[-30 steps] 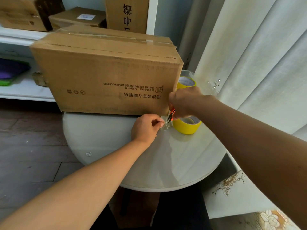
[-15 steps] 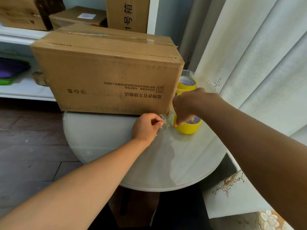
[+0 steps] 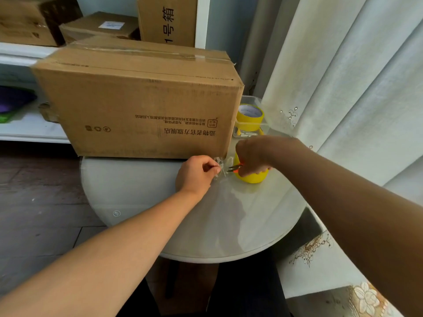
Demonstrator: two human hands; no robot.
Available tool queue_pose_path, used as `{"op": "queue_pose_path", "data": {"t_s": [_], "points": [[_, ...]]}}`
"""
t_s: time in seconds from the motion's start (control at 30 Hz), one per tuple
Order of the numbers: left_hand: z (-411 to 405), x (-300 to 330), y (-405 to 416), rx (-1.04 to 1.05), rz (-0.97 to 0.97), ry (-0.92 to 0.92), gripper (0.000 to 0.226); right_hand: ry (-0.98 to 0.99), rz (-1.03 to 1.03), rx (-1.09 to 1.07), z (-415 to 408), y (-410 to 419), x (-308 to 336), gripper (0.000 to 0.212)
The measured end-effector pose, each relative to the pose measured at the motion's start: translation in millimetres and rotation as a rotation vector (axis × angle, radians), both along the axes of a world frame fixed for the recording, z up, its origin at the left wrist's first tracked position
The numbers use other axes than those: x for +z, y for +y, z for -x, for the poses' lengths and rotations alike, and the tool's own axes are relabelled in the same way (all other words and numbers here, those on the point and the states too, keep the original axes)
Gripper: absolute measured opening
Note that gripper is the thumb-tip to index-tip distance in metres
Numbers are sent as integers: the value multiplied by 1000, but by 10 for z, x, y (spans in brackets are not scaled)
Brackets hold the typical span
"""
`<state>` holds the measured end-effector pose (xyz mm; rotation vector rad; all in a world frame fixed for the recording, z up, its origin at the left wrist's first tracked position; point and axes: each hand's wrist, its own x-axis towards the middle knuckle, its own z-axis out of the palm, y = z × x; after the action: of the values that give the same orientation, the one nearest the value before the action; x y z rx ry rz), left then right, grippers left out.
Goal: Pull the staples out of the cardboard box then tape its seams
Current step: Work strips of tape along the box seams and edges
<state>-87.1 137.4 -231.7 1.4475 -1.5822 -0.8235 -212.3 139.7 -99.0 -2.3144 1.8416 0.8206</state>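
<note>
Brown cardboard box (image 3: pixel 137 106) sits on the round table (image 3: pixel 142 202). Left hand (image 3: pixel 196 173) pinches a strip of clear tape (image 3: pixel 220 167) at the box's bottom corner — right hand (image 3: pixel 254 154) grips small scissors (image 3: pixel 234 168) just beside it, over a yellow tape roll (image 3: pixel 253 177).

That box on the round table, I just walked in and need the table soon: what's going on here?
A person is taping the cardboard box. The left hand pinches a strip of clear tape at the box's lower right corner, while the right hand brings small orange-handled scissors to it. A yellow tape roll sits behind.
</note>
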Motion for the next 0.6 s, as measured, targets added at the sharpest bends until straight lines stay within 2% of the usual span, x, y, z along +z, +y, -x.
{"op": "queue_pose_path", "data": {"t_s": [0.13,0.23,0.6], "points": [[8,-31,28,-4,48,14,9,44,130,81,-72,-64,193,24],[6,-70,29,-1,62,19,8,108,171,98,-157,-102,186,32],[11,-92,34,11,67,27,8,215,51,131,-339,-186,67,51]]}}
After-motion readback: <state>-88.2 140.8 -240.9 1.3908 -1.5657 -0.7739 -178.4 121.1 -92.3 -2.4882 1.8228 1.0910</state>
